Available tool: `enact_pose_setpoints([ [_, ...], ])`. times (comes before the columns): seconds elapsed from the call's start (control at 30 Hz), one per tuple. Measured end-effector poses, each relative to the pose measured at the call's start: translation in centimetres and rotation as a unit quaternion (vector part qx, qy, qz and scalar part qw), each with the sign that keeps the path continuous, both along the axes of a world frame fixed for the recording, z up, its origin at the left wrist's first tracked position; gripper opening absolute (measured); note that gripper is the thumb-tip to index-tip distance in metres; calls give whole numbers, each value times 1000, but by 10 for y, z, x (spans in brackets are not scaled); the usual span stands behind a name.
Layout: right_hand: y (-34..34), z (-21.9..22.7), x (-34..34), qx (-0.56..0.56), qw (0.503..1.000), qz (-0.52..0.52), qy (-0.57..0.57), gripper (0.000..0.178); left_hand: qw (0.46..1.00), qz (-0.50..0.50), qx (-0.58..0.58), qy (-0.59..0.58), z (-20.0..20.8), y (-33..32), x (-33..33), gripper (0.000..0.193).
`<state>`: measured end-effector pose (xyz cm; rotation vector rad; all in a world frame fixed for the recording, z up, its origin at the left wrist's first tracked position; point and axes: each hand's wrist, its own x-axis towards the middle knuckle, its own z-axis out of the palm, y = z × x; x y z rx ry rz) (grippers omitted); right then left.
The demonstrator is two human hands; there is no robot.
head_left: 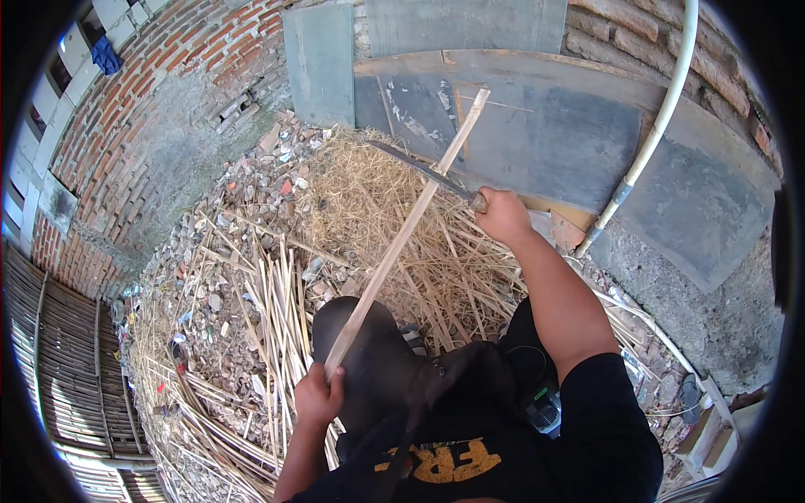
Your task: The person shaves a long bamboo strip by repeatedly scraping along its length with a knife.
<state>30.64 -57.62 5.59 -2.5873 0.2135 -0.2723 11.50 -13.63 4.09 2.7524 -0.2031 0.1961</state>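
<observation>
A long pale strip, split bamboo by its look, (392,251) runs slantwise from near my body up toward the far panels. Its near end is gripped in my left hand (318,396), closed beside my dark-clad knee. My right hand (505,216) is wrapped round the handle of a long dark machete (419,168). The blade crosses the strip in its upper part and appears to touch it, its tip pointing to the far left. Under the blade lies a heap of fine straw-coloured shavings (356,193).
Bundles of pale split strips (281,310) lie left of my knee on rubble (214,293). Grey panels (537,126) lean against the far brick wall. A pale pipe (662,134) stands at the right. A bamboo slat screen (71,352) is far left.
</observation>
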Motion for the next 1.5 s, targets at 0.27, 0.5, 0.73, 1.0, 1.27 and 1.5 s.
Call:
enact_pose_setpoints([
  [0.27,33,17,-12,-109,971,211,-16,29,1000,7,2,-14,2,-5,-1,39],
  [0.5,21,16,-8,-123,972,198,-18,28,1000,12,0,-12,1,-3,-2,39],
  [0.73,-2,-4,1,-13,999,15,-49,33,1000,4,-7,-8,3,-4,-1,38],
  [1.0,30,8,-10,-70,983,169,-7,28,1000,12,12,-20,4,-7,-1,39],
  [1.27,-1,8,-3,-49,994,97,0,28,1000,11,-2,-10,1,-3,-1,38],
  [1.5,-11,-6,-1,1,999,12,-39,33,1000,-7,1,-13,4,-4,0,38],
])
